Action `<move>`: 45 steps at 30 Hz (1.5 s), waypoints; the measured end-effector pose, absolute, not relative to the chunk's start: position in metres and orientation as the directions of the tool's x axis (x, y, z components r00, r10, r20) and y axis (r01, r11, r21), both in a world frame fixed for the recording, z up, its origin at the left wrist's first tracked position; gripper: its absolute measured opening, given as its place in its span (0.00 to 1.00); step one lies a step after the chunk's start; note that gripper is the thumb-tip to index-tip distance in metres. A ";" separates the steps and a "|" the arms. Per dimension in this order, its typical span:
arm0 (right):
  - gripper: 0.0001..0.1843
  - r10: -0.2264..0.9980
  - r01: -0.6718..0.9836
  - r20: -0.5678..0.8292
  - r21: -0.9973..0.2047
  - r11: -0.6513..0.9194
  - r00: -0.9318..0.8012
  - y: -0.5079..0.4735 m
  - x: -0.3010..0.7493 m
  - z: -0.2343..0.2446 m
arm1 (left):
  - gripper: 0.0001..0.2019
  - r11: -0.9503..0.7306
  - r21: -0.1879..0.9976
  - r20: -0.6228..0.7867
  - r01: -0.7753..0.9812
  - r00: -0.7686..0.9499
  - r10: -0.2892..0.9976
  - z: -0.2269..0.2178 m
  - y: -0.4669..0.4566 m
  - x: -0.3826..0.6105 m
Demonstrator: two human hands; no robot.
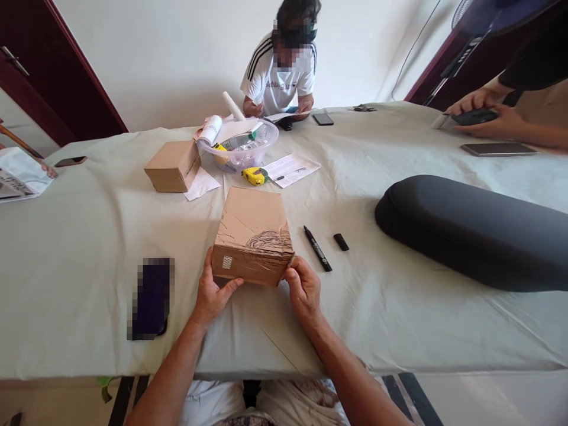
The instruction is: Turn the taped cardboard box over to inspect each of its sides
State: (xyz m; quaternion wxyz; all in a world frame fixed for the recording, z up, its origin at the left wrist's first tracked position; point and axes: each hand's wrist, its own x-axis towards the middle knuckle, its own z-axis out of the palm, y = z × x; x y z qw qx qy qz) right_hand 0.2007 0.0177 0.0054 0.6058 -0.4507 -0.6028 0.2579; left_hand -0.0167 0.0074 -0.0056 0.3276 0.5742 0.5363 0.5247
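A taped cardboard box (252, 232) with black scribbles on its top lies on the pale cloth-covered table (89, 236) in front of me. My left hand (212, 291) grips its near left corner, thumb along the front face. My right hand (302, 288) pinches the near right corner, fingers curled against the box. An uncapped black marker (318, 248) and its cap (341, 241) lie just right of the box.
A dark phone (151, 297) lies to my left, a long black case (474, 228) to my right. Farther back are a second cardboard box (174, 165), a yellow tape measure (255, 175), papers and a clear bowl (242, 148). One person sits opposite; another person's hands (483, 115) hold a phone at far right.
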 end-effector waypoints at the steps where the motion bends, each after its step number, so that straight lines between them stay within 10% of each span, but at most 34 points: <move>1: 0.21 0.862 0.237 0.489 -0.861 0.450 0.137 0.018 0.201 0.005 | 0.48 -0.218 0.938 0.257 0.270 -0.114 0.960 -0.005 0.007 -0.017; 29: 0.22 0.893 0.107 0.450 -0.888 0.448 -0.001 0.019 0.199 0.006 | 0.28 -0.299 0.952 0.270 -0.067 -0.281 0.921 0.003 0.014 -0.022; 45: 0.29 0.665 0.285 0.747 -0.643 0.711 0.027 0.021 0.200 0.005 | 0.26 -0.230 0.943 0.146 -0.242 -0.322 0.935 -0.004 0.015 -0.024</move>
